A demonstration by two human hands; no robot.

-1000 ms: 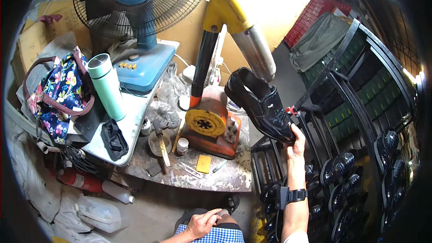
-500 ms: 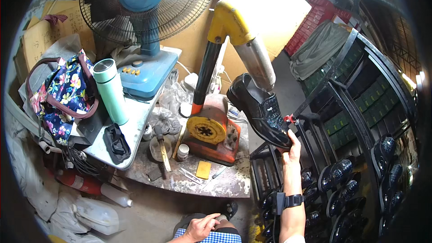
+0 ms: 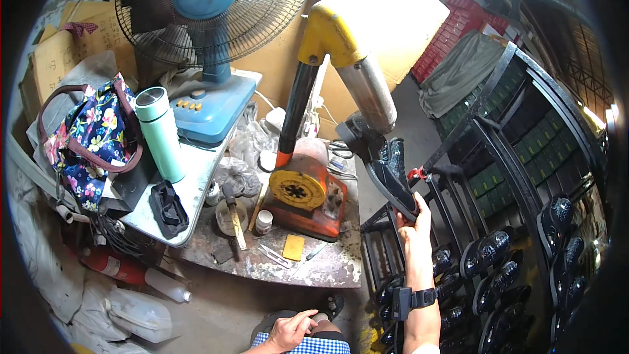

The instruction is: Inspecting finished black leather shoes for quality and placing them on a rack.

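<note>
My right hand [image 3: 413, 226] grips a black shoe [image 3: 392, 180] by its toe, out to the right of the workbench. The shoe is tilted with its heel up, and its sole side faces partly toward me. Just above it ends a silver metal pipe [image 3: 370, 95], joined by a yellow elbow [image 3: 334, 33] to a machine with an orange base [image 3: 320, 219]. Whether shoe and pipe touch is hard to tell. My left hand [image 3: 293, 329] lies over my lap by the blue checked cloth [image 3: 321, 345], fingers stretched out and holding nothing.
Black racks with several glossy shoes [image 3: 488, 252] stand close on the right. On the bench [image 3: 331, 275] lie a yellow pad [image 3: 293, 247], tweezers [image 3: 275, 255], a small jar [image 3: 263, 221] and a brush [image 3: 234, 216]. A blue fan [image 3: 216, 115], green flask [image 3: 159, 134] and flowered bag [image 3: 92, 137] are left.
The shoe has rolled in my right hand, so more of its sole side shows and less of its upper. My right arm shifted slightly left; my left hand stayed in place.
</note>
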